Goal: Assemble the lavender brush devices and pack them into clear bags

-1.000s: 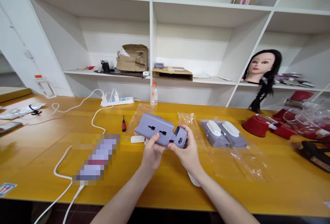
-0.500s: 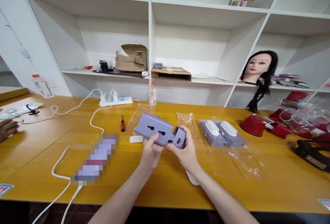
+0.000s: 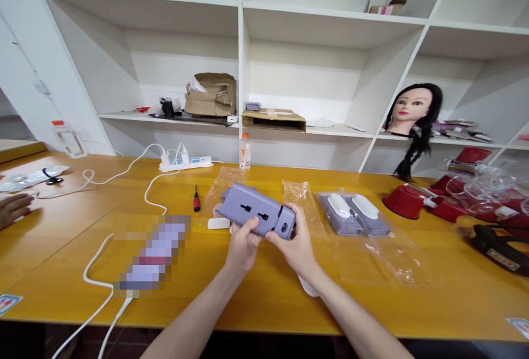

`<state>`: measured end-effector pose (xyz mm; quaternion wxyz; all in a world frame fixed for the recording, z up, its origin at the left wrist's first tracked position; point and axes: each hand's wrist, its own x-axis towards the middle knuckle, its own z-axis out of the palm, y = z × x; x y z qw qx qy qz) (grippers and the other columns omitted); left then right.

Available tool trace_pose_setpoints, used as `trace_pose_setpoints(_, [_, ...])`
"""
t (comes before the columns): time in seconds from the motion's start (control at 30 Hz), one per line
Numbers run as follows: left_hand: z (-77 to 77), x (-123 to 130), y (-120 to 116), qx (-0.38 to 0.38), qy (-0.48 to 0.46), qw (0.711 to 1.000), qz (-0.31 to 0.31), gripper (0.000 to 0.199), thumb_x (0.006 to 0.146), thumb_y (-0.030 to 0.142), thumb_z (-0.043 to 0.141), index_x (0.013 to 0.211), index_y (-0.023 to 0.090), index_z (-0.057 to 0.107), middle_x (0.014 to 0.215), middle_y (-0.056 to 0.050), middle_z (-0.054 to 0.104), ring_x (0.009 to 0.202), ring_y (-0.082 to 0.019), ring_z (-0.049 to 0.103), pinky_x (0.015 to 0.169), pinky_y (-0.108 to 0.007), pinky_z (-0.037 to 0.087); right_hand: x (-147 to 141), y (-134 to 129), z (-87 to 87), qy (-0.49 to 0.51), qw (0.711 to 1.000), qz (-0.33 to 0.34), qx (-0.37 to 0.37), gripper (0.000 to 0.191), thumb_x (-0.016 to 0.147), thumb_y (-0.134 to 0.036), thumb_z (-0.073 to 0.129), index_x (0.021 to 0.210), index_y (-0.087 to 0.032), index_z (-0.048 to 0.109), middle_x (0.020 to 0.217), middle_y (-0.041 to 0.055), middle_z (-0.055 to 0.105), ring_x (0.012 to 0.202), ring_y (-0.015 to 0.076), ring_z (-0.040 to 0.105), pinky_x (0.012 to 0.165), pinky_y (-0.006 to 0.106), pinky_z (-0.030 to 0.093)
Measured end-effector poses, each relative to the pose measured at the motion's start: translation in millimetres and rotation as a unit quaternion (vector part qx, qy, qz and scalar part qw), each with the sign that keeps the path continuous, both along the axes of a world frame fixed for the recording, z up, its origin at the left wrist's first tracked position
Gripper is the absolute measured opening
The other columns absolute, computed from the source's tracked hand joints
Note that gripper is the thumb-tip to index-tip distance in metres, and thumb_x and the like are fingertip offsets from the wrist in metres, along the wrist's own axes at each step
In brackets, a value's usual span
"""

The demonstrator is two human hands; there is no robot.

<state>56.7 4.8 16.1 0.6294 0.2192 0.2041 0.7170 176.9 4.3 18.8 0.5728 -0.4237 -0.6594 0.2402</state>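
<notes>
- The person's left hand (image 3: pixel 243 246) and right hand (image 3: pixel 295 246) hold a grey-purple plug adapter (image 3: pixel 256 209) above the middle of the table, with the fingers closed around its two ends.
- The forearms cross the near edge of the yellow wooden table (image 3: pixel 53 249).
- A small white piece (image 3: pixel 218 223) lies just beside the left hand, and a plastic bag (image 3: pixel 372 254) lies near the right hand.
- A red-handled screwdriver (image 3: pixel 196 199) and a white power strip (image 3: pixel 185 164) lie farther back on the table.
- A co-worker's hand (image 3: pixel 14 208) rests at the left side.
- White shelves (image 3: pixel 306 23) stand behind the table.
- The label on the black thing (image 3: pixel 498 249) at right is too small to read.
</notes>
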Motion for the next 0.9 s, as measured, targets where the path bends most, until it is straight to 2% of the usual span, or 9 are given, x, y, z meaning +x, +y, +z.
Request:
trace_pose_setpoints(0.1, [-1.2,1,0,-0.005,0.001,1.000,-0.011,0.061,0.069,0.019,0.066,0.126,0.027,0.044,0.114,-0.005,0.062,0.099,-0.022,0.059,0.078,-0.036,0.050,2,0,2.1,-0.005,1.000,0.023,-0.011,0.065,0.063,-0.022,0.069,0.119,-0.028,0.037,0.114,0.0041,0.044,0.103,0.0210,0.047,0.089,0.038,0.042])
trace_pose_setpoints(0.27, [-2.6,7,-4,-0.021,0.017,1.000,-0.014,0.062,0.070,0.021,0.065,0.128,0.025,0.042,0.107,-0.004,0.065,0.095,-0.020,0.061,0.082,-0.033,0.048,0,-7,8.2,0.057,0.992,0.093,-0.060,0.080,0.059,-0.019,0.072,0.124,-0.031,0.027,0.113,0.0027,0.043,0.098,0.0178,0.050,0.087,0.035,0.044])
trace_pose_setpoints(0.4, [-4.3,11,-8,-0.053,0.030,0.998,-0.016,0.065,0.068,0.020,0.067,0.128,0.025,0.042,0.099,-0.002,0.068,0.088,-0.020,0.063,0.082,-0.034,0.048,-4,-12,11.1,0.101,0.986,0.100,-0.087,0.082,0.056,-0.020,0.074,0.122,-0.031,0.025,0.109,0.0022,0.044,0.091,0.0169,0.052,0.080,0.033,0.048])
trace_pose_setpoints(0.53, [-6.5,11,-9,-0.046,0.024,0.998,-0.042,0.062,0.068,0.020,0.066,0.126,0.022,0.045,0.100,-0.004,0.068,0.097,-0.021,0.060,0.088,-0.035,0.045,-2,-12,10.6,0.082,0.991,0.079,-0.074,0.077,0.058,-0.021,0.072,0.121,-0.030,0.028,0.109,0.0023,0.045,0.092,0.0180,0.051,0.083,0.034,0.046])
trace_pose_setpoints(0.63, [-8.6,13,-10,-0.024,0.016,0.998,-0.056,0.059,0.067,0.021,0.066,0.124,0.023,0.048,0.104,-0.004,0.067,0.105,-0.022,0.057,0.092,-0.036,0.041,2,-9,9.1,0.063,0.996,0.060,-0.030,0.065,0.068,-0.024,0.065,0.122,-0.029,0.030,0.113,0.0035,0.044,0.098,0.0188,0.049,0.087,0.036,0.043])
trace_pose_setpoints(0.77, [-11.8,15,-11,-0.005,0.032,0.998,-0.048,0.061,0.061,0.017,0.069,0.119,0.025,0.052,0.104,-0.002,0.067,0.102,-0.022,0.058,0.093,-0.036,0.040,3,-9,6.5,0.058,0.998,0.026,0.016,0.051,0.074,-0.026,0.059,0.119,-0.028,0.035,0.114,0.0038,0.044,0.101,0.0190,0.047,0.089,0.036,0.041])
trace_pose_setpoints(0.9, [-12.0,18,-12,-0.022,0.033,0.999,-0.026,0.055,0.059,0.017,0.071,0.112,0.023,0.057,0.096,-0.001,0.068,0.095,-0.020,0.060,0.089,-0.034,0.041,-6,-13,3.4,0.072,0.997,-0.035,0.018,0.054,0.067,-0.025,0.064,0.114,-0.026,0.037,0.110,0.0040,0.045,0.099,0.0203,0.048,0.089,0.038,0.040])
